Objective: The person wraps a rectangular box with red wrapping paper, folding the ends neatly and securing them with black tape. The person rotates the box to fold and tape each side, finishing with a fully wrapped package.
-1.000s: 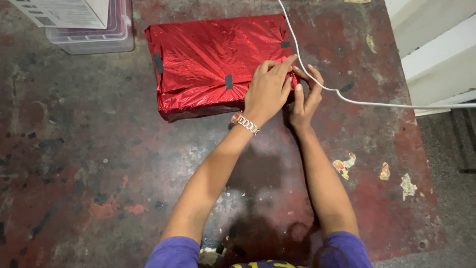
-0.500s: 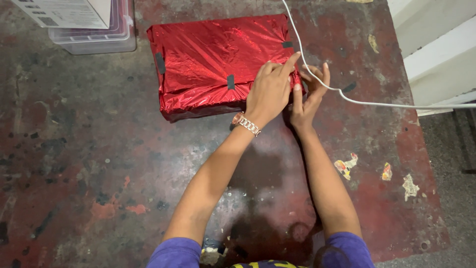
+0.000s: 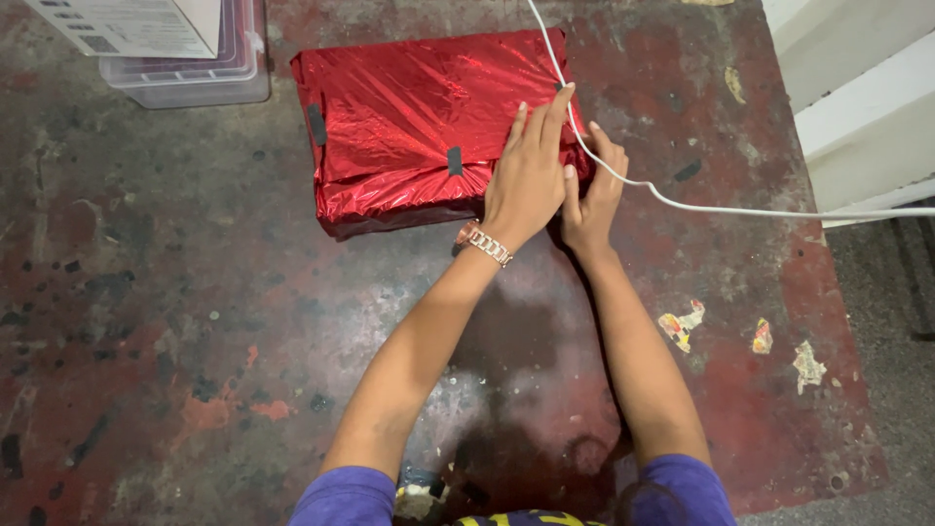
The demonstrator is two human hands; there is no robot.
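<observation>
- The red foil-wrapped parcel point(image 3: 419, 117) lies flat on the worn, red-stained tabletop point(image 3: 195, 321), towards the far edge, with both hands at its near right corner.
- The left hand point(image 3: 529, 175) rests palm down on the top of the parcel at that corner, fingers point(image 3: 547, 115) stretched out straight and close together, pressing the foil; it grips nothing. A metal link bracelet point(image 3: 484, 244) sits on that wrist.
- The right hand point(image 3: 591, 195) is just beside the left, against the parcel's right end, fingers loosely curved along the side; whether it pinches the foil or only touches it cannot be told.
- A white cable point(image 3: 682, 203) runs from the top of the view down over the parcel's right edge, passes across the fingers of the right hand, then trails off to the right.
- Short dark tape strips point(image 3: 453, 161) hold the foil down on the near side and at the left end.
- A clear plastic container point(image 3: 185, 73) with a pale box point(image 3: 127, 24) on top stands at the far left corner, well apart from the hands.
- Purple sleeves point(image 3: 341, 497) show at the bottom edge.
</observation>
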